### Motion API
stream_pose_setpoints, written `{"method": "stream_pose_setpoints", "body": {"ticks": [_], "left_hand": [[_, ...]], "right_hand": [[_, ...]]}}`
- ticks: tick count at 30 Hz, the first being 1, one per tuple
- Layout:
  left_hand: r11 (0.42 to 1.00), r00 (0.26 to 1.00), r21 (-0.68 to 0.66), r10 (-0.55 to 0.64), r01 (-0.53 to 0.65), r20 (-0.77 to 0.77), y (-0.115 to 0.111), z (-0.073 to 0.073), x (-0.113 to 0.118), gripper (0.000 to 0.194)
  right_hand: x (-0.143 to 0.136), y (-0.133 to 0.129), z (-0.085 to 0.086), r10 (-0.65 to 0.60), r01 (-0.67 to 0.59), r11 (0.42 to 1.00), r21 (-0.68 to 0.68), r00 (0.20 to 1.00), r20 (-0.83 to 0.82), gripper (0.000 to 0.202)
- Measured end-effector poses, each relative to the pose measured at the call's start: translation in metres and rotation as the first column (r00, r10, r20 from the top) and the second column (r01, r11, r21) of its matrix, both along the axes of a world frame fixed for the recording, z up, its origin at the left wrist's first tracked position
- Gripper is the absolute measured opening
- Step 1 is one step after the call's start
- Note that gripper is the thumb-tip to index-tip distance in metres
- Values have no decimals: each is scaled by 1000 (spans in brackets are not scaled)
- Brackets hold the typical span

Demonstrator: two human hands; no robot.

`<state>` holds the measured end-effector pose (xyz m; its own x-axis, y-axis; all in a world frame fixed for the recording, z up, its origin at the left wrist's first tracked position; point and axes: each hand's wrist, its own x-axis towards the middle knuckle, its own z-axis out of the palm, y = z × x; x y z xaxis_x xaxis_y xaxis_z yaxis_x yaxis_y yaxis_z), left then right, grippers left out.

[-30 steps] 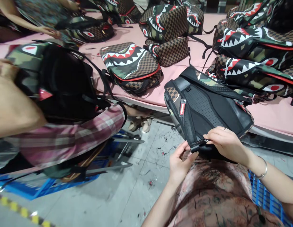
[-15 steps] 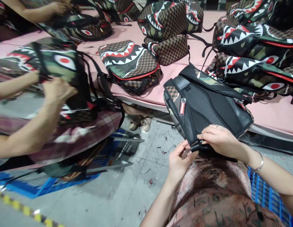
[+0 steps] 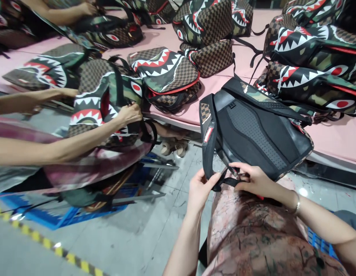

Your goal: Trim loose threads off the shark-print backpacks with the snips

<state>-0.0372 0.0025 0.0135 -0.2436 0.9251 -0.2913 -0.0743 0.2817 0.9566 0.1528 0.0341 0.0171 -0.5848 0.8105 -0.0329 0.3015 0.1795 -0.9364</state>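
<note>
A backpack [image 3: 246, 134] lies back side up, partly on the table's edge and partly on my lap, its black padded back panel facing me. My left hand [image 3: 201, 188] pinches the lower end of a black shoulder strap [image 3: 208, 153], which is lifted off the panel in a loop. A red-and-white tag in clear wrap hangs on that strap. Close to the strap's webbing, my right hand [image 3: 254, 182] is closed round a small dark tool [image 3: 241, 175], mostly hidden by the fingers; its exact kind is unclear.
Checked and camouflage shark-mouth backpacks [image 3: 166, 73] stand along the pink table [image 3: 215, 90], some stacked at right [image 3: 304, 82]. At left, a co-worker's hands [image 3: 127, 117] hold another backpack [image 3: 91, 92]. Blue crates [image 3: 59, 214] and a yellow-black floor stripe [image 3: 51, 245] are below.
My left hand has moved left, drawing the strap end away from the backpack's lower corner. My right hand has shifted slightly left and down. The co-worker's backpack has turned and moved right.
</note>
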Motion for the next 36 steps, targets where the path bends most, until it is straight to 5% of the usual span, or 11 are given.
{"method": "stream_pose_setpoints", "body": {"ticks": [2, 6, 8, 11, 14, 17, 23, 29, 36], "left_hand": [[998, 984, -16, -62, 60, -167, 1, 3, -13, 25], [984, 905, -115, -170, 135, -391, -4, 9, -34, 25], [982, 937, -149, -160, 118, -309, -5, 8, -37, 26], [995, 997, -74, 62, -66, -50, -2, 1, -27, 34], [979, 940, -48, 205, -199, 273, 6, -3, -8, 41], [986, 877, -90, 169, -144, 449, 14, -1, 7, 38], [991, 888, -115, 108, -63, 448, 20, 9, 13, 39], [994, 894, -99, 90, -51, 440, 20, 9, 17, 36], [993, 891, -112, 69, -20, 450, 20, 10, 17, 35]], "right_hand": [[-14, -2, -12, 68, -73, 996, 58, 995, 74, 60], [-31, -3, -30, 32, -83, 978, 189, 965, 261, 29], [-34, -5, -35, -43, -37, 967, 251, 952, 304, 28], [-32, -14, -40, -134, 39, 945, 324, 951, 277, 34], [-23, -22, -36, -138, 67, 946, 318, 968, 208, 42], [-9, -22, -23, -148, 106, 954, 280, 980, 135, 33], [14, 3, -3, -293, 192, 850, 490, 946, 139, 21], [5, 22, -7, -164, 0, 749, 663, 969, 186, 20], [4, 27, -4, -140, -45, 705, 708, 969, 202, 18]]}}
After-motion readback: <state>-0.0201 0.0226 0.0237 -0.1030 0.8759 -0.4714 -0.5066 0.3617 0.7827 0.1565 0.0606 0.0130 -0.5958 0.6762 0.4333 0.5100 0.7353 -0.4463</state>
